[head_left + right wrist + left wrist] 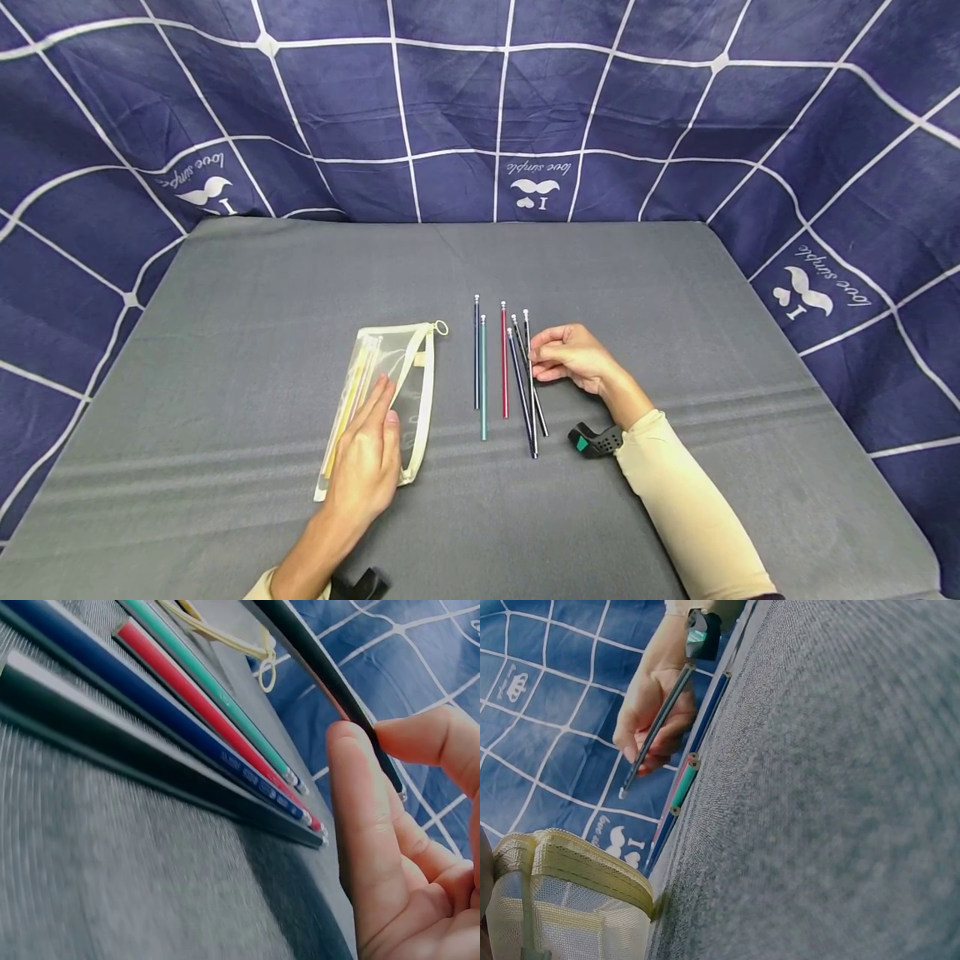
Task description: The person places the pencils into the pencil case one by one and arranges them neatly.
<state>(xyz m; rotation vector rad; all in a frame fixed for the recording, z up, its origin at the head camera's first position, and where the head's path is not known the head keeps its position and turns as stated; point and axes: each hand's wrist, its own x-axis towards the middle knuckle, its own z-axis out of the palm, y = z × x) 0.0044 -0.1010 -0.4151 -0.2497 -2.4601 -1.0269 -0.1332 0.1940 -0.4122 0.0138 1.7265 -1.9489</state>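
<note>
My right hand point(573, 357) pinches a black pencil point(319, 664) between thumb and fingertip, raised above the others in the right wrist view. Below it another black pencil point(135, 750) lies on the cloth beside a blue pencil point(150, 682). Further left are a red pencil point(505, 367), a teal pencil point(483, 383) and a dark blue pencil point(476, 358). My left hand point(366, 457) rests on a clear mesh pouch point(427, 408) with cream edging, its fingers extended. Yellow pencils point(349, 404) show inside the pouch, whose mouth gapes in the left wrist view.
A grey cloth point(300, 275) covers the table. Blue curtains point(450, 100) with white grid lines hang along its back and sides. The pouch's zipper ring point(441, 328) sticks out at its far right corner. Dark camera mounts point(596, 440) sit at both wrists.
</note>
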